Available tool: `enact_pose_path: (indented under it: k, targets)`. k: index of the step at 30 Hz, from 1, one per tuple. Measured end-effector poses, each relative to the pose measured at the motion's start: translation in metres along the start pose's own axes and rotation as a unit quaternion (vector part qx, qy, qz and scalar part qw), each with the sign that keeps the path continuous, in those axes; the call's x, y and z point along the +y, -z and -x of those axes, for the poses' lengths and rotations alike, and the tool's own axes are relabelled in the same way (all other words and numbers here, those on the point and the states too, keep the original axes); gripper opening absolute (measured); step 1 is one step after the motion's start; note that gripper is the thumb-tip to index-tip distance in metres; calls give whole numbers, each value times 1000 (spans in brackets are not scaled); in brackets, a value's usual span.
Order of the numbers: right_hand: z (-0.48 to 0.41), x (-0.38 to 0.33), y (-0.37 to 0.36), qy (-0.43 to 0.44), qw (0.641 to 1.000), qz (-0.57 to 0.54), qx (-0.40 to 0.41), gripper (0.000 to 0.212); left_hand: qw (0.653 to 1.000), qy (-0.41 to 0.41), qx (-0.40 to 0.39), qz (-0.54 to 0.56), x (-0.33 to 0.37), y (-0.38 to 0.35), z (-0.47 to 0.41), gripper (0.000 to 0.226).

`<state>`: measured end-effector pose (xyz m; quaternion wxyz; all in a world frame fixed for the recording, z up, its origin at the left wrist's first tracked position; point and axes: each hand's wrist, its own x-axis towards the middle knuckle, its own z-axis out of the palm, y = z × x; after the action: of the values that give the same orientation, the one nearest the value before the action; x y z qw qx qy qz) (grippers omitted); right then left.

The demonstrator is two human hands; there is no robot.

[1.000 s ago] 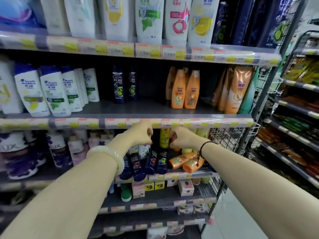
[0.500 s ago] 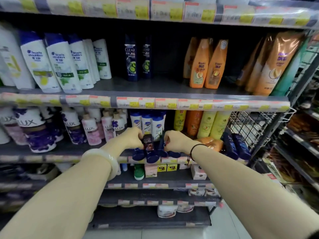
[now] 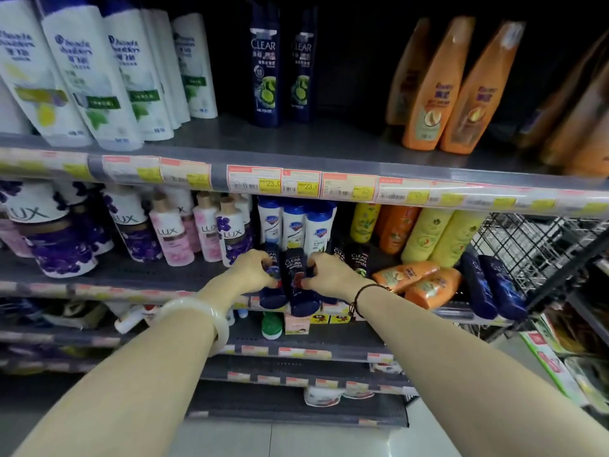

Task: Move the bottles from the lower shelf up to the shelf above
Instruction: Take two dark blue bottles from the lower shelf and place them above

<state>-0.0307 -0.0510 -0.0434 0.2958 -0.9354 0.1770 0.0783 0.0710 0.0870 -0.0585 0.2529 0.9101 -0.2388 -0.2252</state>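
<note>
1. Left hand (image 3: pixel 253 270) and right hand (image 3: pixel 331 275) each grasp one of the dark bottles (image 3: pixel 298 263) between them, at the lower shelf (image 3: pixel 138 272) edge.
2. Step: pick-up. Next, likely: lift both clear to the shelf above (image 3: pixel 329 143) the hands and stand them upright.

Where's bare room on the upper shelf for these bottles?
Left hand and right hand grip small Clear bottles. Bare patch: upper shelf between tall Clear bottles and orange bottles. Crowded left with white Head & Shoulders bottles, and far right.
</note>
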Motion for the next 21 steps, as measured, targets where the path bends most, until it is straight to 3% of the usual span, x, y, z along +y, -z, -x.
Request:
enact_pose_path:
  k: [6,11,15,21]
  targets:
    - [-30,4,-15,-36,999,-7,0,28,998,32,-3,59,-21,-14,-20,70]
    - [-41,4,-18,-64,998,0,-13,44,990,47,-10,133,-28,-19,-28,78]
    - [-47,3,-13,-86,995,-7,-50,21,982,63,-23,174,-27,-19,-31,81]
    - [-47,5,-18,-102,994,-9,-39,36,970,71,-32,231,-27,-23,-29,81]
